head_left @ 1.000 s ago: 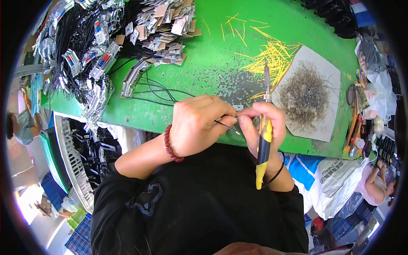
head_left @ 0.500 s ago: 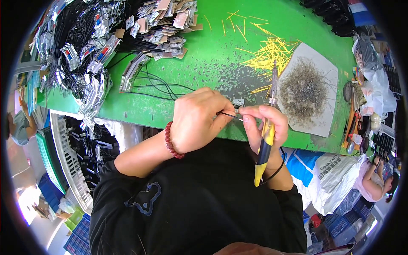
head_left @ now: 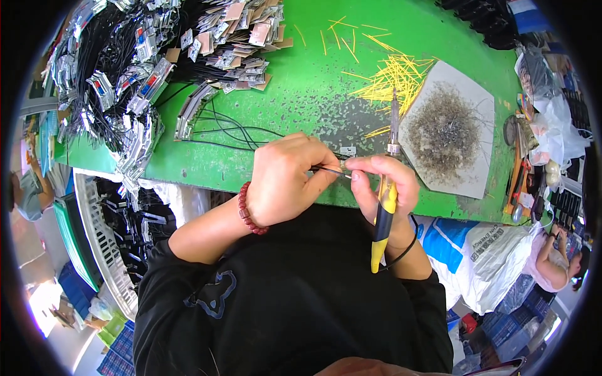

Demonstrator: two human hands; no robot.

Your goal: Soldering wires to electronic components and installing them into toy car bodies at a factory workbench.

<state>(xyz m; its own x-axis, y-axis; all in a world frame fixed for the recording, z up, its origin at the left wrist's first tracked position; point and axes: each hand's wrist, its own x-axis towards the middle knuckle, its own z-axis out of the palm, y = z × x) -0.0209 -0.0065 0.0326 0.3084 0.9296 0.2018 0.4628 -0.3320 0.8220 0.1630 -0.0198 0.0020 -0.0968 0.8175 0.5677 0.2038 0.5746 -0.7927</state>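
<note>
My left hand (head_left: 285, 178), fingers closed, pinches a black cable (head_left: 332, 170) whose stripped tip points at my right hand. My right hand (head_left: 398, 182) is wrapped round a soldering iron (head_left: 384, 219) with a yellow and black handle. Its metal tip (head_left: 394, 119) points away from me over the table. The right thumb and forefinger meet close to the cable tip; what lies between them is too small to make out. Thin black wires (head_left: 241, 130) run left from my left hand to a curved silvery metal part (head_left: 193, 113). A small white piece (head_left: 348, 151) lies just beyond my fingers.
Yellow thin sticks (head_left: 401, 78) lie scattered on the green table (head_left: 301, 88). Beside them, a pale sheet (head_left: 480, 160) carries a dark fibrous heap (head_left: 444, 122). Metal parts with black wires (head_left: 141, 94) are piled at the left, boards (head_left: 244, 37) behind. A white crate (head_left: 103, 232) stands below left.
The whole view has shifted slightly, so the table things appear a little farther left. My hands keep nearly the same pose, with the soldering iron and the cable still held.
</note>
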